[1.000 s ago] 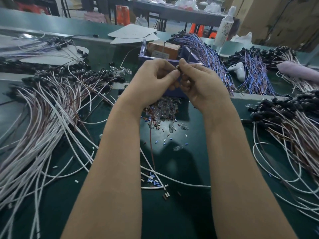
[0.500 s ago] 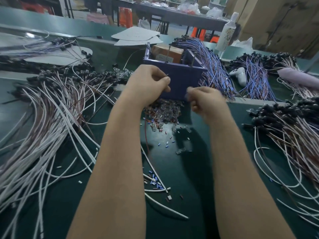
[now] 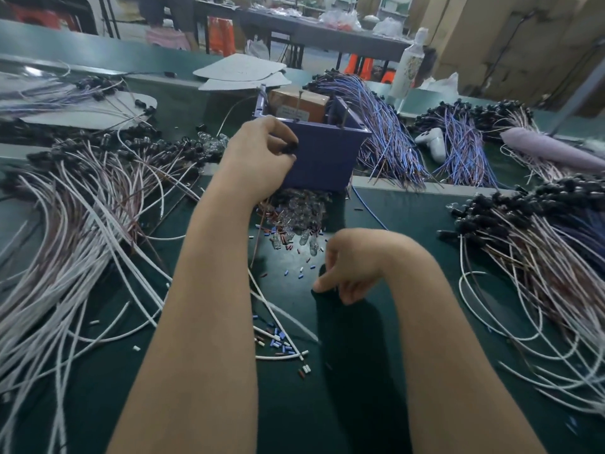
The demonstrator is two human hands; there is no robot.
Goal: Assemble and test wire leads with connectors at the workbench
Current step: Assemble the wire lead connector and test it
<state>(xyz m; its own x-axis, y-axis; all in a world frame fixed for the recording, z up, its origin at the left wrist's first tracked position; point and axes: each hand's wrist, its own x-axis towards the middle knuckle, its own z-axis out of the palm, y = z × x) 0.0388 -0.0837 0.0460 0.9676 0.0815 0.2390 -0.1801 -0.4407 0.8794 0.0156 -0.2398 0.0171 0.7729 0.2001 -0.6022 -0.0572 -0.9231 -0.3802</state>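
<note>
The dark green tabletop [image 3: 360,404] is filling the foreground. Beyond its far edge a long grey table [image 3: 322,36] is standing, orange stools [image 3: 360,64] are showing under it, and brown cardboard boxes [image 3: 523,44] are rising behind the far right corner.

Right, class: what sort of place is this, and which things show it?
Probably a factory assembly workshop: heaps of white wire leads cover a green workbench, bundles of blue wires lie behind, and cardboard cartons stand at the back.
</note>
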